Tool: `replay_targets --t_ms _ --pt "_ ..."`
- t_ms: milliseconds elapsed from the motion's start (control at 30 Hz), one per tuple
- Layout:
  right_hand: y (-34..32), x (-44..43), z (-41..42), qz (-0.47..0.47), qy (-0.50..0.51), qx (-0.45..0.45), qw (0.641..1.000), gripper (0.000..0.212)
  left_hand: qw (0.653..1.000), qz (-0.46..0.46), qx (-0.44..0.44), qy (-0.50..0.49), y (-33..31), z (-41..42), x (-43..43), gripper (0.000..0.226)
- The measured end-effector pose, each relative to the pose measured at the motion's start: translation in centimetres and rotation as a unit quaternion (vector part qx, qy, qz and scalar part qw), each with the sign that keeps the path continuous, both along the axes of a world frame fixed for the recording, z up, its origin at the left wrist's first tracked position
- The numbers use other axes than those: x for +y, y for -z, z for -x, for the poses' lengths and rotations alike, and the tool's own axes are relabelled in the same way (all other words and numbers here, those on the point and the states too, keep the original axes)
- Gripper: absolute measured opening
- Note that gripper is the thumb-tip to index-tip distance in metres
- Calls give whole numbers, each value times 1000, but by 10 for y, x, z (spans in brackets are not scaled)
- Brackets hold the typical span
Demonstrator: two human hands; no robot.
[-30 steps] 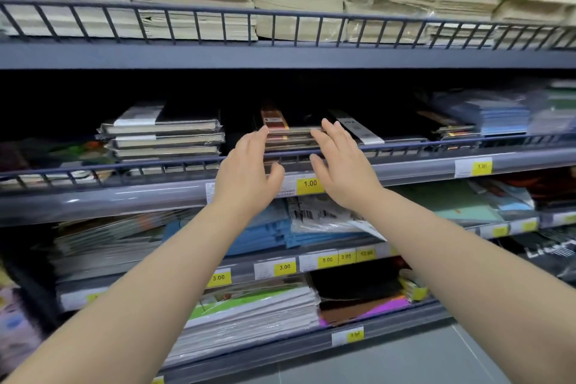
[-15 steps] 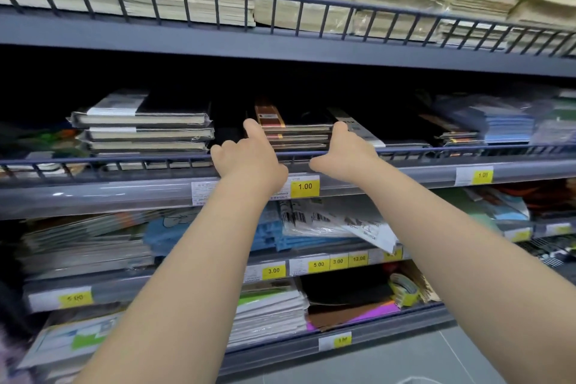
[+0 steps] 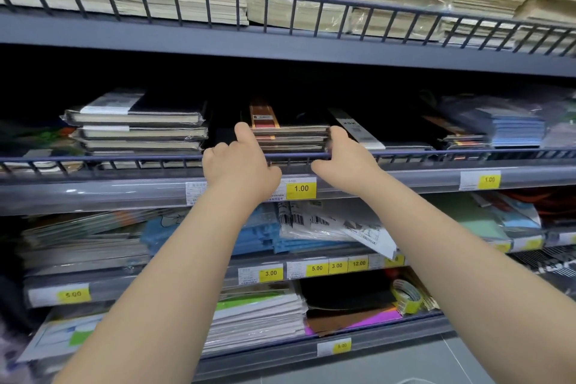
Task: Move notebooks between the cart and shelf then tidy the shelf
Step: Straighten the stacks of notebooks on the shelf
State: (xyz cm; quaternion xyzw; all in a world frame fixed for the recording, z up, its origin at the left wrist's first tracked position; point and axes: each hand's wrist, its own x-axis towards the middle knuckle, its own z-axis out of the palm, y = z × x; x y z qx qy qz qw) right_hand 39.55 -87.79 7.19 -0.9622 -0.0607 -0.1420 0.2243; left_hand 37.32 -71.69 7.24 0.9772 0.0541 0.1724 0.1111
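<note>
Both hands are up at the middle shelf (image 3: 93, 193), one on each side of the centre notebook stack (image 3: 291, 137), the dark one with the orange-red band on top. The left hand (image 3: 240, 165) has its fingers curled in and its thumb raised against the stack's left edge. The right hand (image 3: 344, 162) wraps the right edge the same way, fingers bent round the corner. A second ago both hands were flat and spread in front of the stack, touching nothing firmly; half a second ago they closed in; now they clamp it from both sides. So the reach is over and the grasp looks made. The stack sits on the shelf behind the wire rail (image 3: 124, 159), just above the 1.00 price tag (image 3: 301, 188), and shows no lift or tilt. Judgement: this is the pick-up step of moving notebooks off the shelf, or else squaring the pile. The frame doesn't settle which, and the cart is not in view. The next move likely needs a lift over the rail before pulling out, or the bottom books will catch. The wrapped stack (image 3: 137, 131) sits near on the left, and a banded black notebook (image 3: 355, 131) lies just beside the right hand and could be dragged along. Task is early.
</note>
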Motion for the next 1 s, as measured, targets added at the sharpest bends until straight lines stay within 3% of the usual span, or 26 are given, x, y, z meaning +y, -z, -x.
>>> replay_targets --t_ms 67,133,267,367,500,600,667,767,833,933,1000 --pt "1 1 1 -108 -22 15 994 71 999 25 -13 22 1 3 4 83" --pt "4 2 3 -202 -43 14 978 74 995 68 -41 53 2 6 5 88" --pt "10 4 8 -239 -51 -13 970 69 992 74 -76 65 7 4 3 74" --pt "11 4 10 -192 -49 -32 980 70 991 89 -81 52 5 2 2 69" --pt "5 2 11 -159 -57 -10 986 68 992 74 -64 76 4 2 6 83" --pt "-3 8 13 5 6 -92 996 67 989 88 -47 112 0 12 14 85" --pt "-3 18 17 76 11 -149 986 66 984 89 -83 130 0 25 22 72" --pt "2 43 25 116 -71 -208 969 63 949 72 -261 162 4 44 48 41" --pt "7 66 30 146 -125 -254 948 60 932 49 -326 149 13 49 79 40" --pt "17 106 34 188 -177 -290 922 58 949 -5 -306 71 32 50 129 56" --pt "28 129 36 210 -190 -286 915 60 967 -55 -247 15 47 50 153 62"
